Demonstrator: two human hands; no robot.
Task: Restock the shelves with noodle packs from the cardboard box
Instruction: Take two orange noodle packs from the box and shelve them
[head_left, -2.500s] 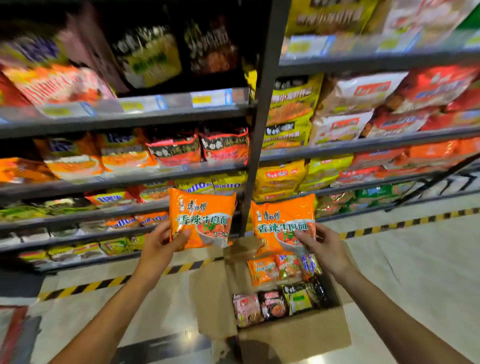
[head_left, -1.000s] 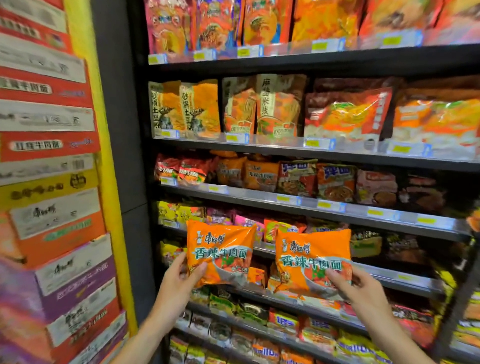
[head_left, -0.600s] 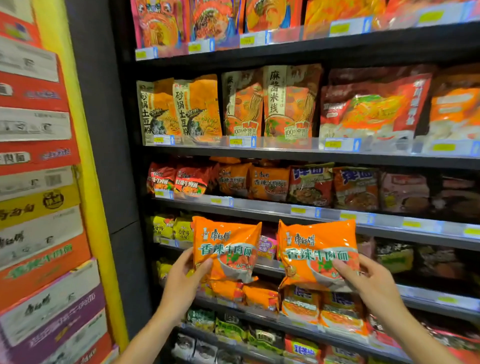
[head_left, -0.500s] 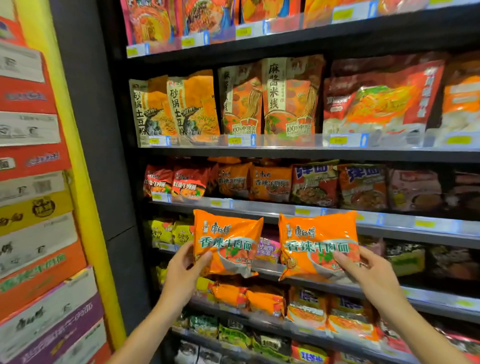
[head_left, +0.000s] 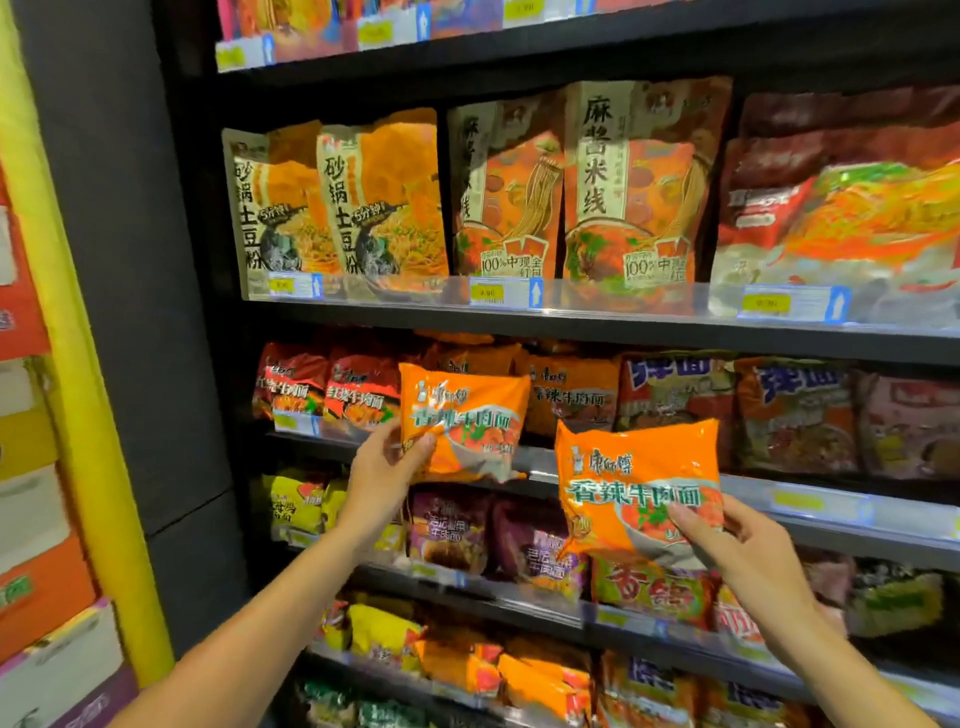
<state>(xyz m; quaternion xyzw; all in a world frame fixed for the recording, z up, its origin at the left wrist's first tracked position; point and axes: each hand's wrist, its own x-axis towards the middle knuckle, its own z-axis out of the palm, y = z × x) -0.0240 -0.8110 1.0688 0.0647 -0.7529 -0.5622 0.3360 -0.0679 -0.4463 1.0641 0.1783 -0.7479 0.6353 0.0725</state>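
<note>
Now the left hand (head_left: 382, 470), gripping the left orange plastic noodle pack (head_left: 464, 422) by its lower corner, has risen from beside its twin to the black metal shelf (head_left: 779, 488) edge holding matching orange packs (head_left: 571, 396); placement is probably imminent. Open room there looks tight. The right hand (head_left: 737, 545) pinches the right orange noodle pack (head_left: 639, 483) lower, clear of the shelves.
</note>
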